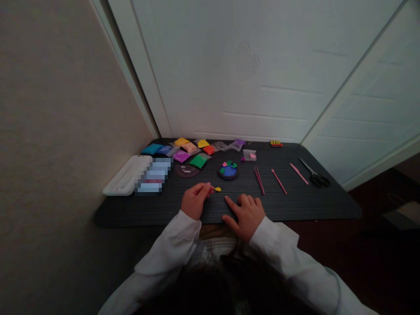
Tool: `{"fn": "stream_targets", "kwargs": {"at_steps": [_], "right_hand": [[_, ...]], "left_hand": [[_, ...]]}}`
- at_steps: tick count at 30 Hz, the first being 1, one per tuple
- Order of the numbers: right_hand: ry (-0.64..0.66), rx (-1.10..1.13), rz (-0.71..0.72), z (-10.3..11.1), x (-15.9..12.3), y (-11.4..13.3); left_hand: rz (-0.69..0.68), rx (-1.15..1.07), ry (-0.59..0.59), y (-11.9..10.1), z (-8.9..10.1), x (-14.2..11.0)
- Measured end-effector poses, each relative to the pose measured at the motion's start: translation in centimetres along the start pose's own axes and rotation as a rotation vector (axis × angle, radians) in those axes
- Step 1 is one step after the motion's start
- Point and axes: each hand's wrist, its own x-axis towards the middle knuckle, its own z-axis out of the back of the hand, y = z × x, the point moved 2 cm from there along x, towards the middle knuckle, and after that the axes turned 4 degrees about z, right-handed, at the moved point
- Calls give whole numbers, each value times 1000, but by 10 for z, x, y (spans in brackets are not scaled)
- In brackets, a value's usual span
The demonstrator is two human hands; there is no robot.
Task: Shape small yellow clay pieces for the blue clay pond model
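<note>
My left hand [194,202] is closed in a pinch, low over the dark table. A small yellow clay piece [218,189] sticks out at its fingertips; the part between the fingers is hidden. To the right, my right hand [246,215] rests near the front edge, thumb and index finger stretched out and apart, the other fingers curled, holding nothing. Beyond both hands lies a round clay pond [229,171] with a blue middle, a dark brown rim, green leaves and a pink flower.
Pink tweezers [259,180], a thin pink tool [278,181], a pink clay knife [299,173] and scissors [315,174] lie at right. Several clay bags, one green [199,160], line the back. A white tray [123,177] and a blurred-out rectangle [154,176] are at left.
</note>
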Motion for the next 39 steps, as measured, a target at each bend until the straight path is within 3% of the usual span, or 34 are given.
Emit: {"fn": "stream_targets", "kwargs": {"at_steps": [6,10,17,24,32,39], "right_hand": [[-10,-21,-49,2,1,-10],[3,-16,-12,3,-7,-4],[-31,-13,-42,-1,9,-3],[-36,-4,-31,1,-6,-3],[-78,33,-33,-1,12,-1],[-71,37,-18,2,-6,2]], "left_hand": [[1,-4,5,-2,0,-1],[-1,-7,20,-1,0,-1],[5,-2,31,2,-1,0],[0,9,49,0,0,0],[-24,28,60,-2,1,-1],[-40,6,53,1,1,0]]}}
